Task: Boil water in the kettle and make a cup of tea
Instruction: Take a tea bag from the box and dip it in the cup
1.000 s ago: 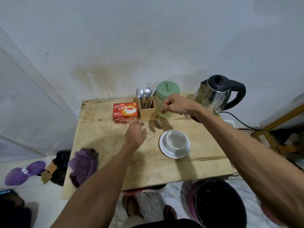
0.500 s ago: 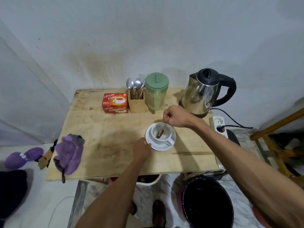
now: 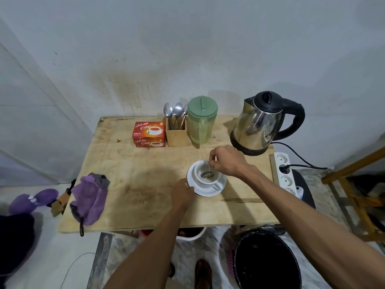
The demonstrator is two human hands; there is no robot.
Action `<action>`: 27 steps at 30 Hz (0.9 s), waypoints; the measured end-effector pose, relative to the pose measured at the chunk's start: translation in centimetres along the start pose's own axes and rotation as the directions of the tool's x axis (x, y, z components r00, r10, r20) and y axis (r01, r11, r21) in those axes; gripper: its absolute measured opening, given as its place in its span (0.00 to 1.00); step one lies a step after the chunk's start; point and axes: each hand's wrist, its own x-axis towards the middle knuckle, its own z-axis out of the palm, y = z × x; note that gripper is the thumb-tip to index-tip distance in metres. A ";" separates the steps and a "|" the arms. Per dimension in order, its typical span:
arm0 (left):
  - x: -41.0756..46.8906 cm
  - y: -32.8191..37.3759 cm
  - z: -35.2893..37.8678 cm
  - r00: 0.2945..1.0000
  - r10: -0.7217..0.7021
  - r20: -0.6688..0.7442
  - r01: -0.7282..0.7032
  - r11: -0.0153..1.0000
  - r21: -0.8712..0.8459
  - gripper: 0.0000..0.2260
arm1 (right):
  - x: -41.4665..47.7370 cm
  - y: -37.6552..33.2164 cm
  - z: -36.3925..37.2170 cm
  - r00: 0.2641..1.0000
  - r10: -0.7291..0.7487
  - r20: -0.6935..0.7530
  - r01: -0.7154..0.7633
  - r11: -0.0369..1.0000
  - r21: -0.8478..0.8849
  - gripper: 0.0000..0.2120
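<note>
Head view: pale wooden desk (image 3: pixel 129 184) against a grey wall, largest item the shiny steel kettle with black lid and handle (image 3: pixel 260 124) at back right, on its base, cord running to a white power strip (image 3: pixel 284 174). Left of it a green lidded plastic jug (image 3: pixel 201 119), wooden box of metal spoons (image 3: pixel 176 130), red tea-bag carton (image 3: pixel 149 134). White saucer (image 3: pixel 208 191) with white ceramic cup (image 3: pixel 206 177) sits front centre. Left hand (image 3: pixel 183 191) pinches saucer rim, steadying it. Right hand (image 3: pixel 226 160) over cup, fingertips closed on thin string, brown tea bag (image 3: pixel 207 174) lying on cup bottom. Cup looks dry, no water visible. Step in hand: placing bag. Next move likely: let go of string, draped over rim, then right hand to kettle handle; can't tell if water has boiled.
</note>
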 end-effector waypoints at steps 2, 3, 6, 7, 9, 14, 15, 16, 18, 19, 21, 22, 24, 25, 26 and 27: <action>0.2 -0.1 0.0 1.000 -0.021 0.018 0.021 1.000 0.011 0.11 | -0.1 -0.1 -0.6 0.999 -0.011 -0.037 0.010 1.000 -0.004 0.04; 0.3 -0.2 0.0 0.999 -0.026 0.028 0.026 1.000 0.012 0.12 | -0.1 -0.1 -1.0 0.998 -0.017 -0.060 0.017 1.000 -0.008 0.04; 0.5 -0.3 0.0 0.999 -0.025 0.040 0.024 0.999 0.033 0.13 | -0.1 0.0 -1.8 0.994 -0.020 -0.107 0.020 1.000 0.000 0.04; 0.6 -0.3 0.0 0.999 -0.028 0.040 0.026 0.999 0.037 0.13 | -0.1 0.1 -1.9 0.993 -0.017 -0.117 0.018 1.000 0.005 0.04; 0.8 -0.3 0.2 0.999 -0.032 0.037 0.030 0.999 0.035 0.12 | 0.0 0.1 -1.9 0.991 -0.012 -0.135 0.012 1.000 0.002 0.04; 0.9 -0.4 0.3 0.999 -0.025 0.023 0.024 0.999 0.031 0.11 | -0.1 -0.1 -0.4 0.995 0.025 -0.101 -0.029 0.999 -0.038 0.04; 0.9 -0.5 0.3 1.000 -0.022 0.021 0.021 0.999 0.035 0.11 | -0.1 -0.1 -0.1 0.995 0.036 -0.097 -0.039 0.999 -0.034 0.04; 0.9 -0.5 0.3 1.000 -0.019 0.019 0.018 0.999 0.038 0.12 | -0.1 -0.1 0.1 0.994 0.041 -0.102 -0.044 0.999 -0.028 0.04; 0.9 -0.5 0.3 0.999 -0.020 0.025 0.019 0.999 0.038 0.12 | -0.2 -0.1 0.2 0.990 0.034 -0.139 -0.037 0.999 -0.019 0.05; 0.9 -0.4 0.3 0.999 -0.027 0.029 0.026 0.999 0.033 0.12 | -0.2 -0.2 0.1 0.986 0.025 -0.165 -0.028 0.999 -0.015 0.05; 0.9 -0.5 0.3 0.999 -0.035 0.035 0.034 0.999 0.012 0.10 | -0.2 -0.3 -0.3 0.978 0.018 -0.209 -0.016 1.000 0.008 0.06; 0.9 -0.5 0.3 0.999 -0.038 0.038 0.039 0.999 -0.001 0.10 | -0.2 -0.3 -0.6 0.974 0.020 -0.225 -0.015 1.000 0.023 0.05; 1.0 -0.6 0.4 0.997 -0.058 0.048 0.059 0.998 -0.024 0.11 | -0.3 -0.3 -0.8 0.971 0.026 -0.240 -0.018 0.999 0.034 0.05; 1.0 -0.6 0.4 0.996 -0.071 0.051 0.073 0.997 -0.036 0.11 | -0.4 -0.3 -0.7 0.972 0.027 -0.235 -0.022 0.999 0.026 0.05; 1.1 -0.7 0.4 0.995 -0.081 0.052 0.083 0.995 -0.046 0.12 | -0.5 -0.4 -0.5 0.974 0.030 -0.226 -0.027 1.000 0.015 0.05; 1.1 -0.7 0.4 0.995 -0.087 0.053 0.090 0.995 -0.053 0.12 | -0.6 -0.4 -0.1 0.976 0.036 -0.214 -0.035 0.999 0.006 0.05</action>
